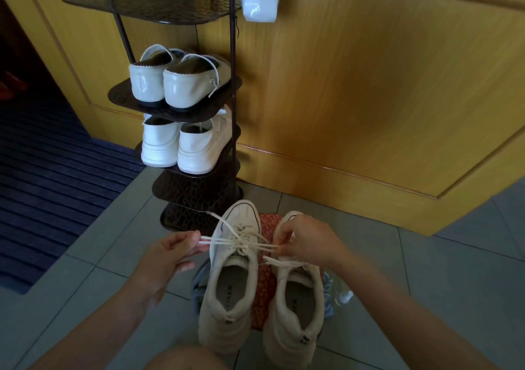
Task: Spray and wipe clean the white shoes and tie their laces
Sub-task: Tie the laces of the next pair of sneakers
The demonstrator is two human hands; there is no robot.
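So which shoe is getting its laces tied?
The left sneaker on the floor: the left hand and right hand each pull its laces sideways. The right sneaker has laces lying loose.

The sneakers [224, 327] are off-white, the cloth [264, 284] orange-patterned, the rack [196, 190] dark brown, the mat [51, 176] navy-striped.

Matt cloth sneakers [235, 270], glossy wooden panelling [369, 100], dark metal rack [233, 85]
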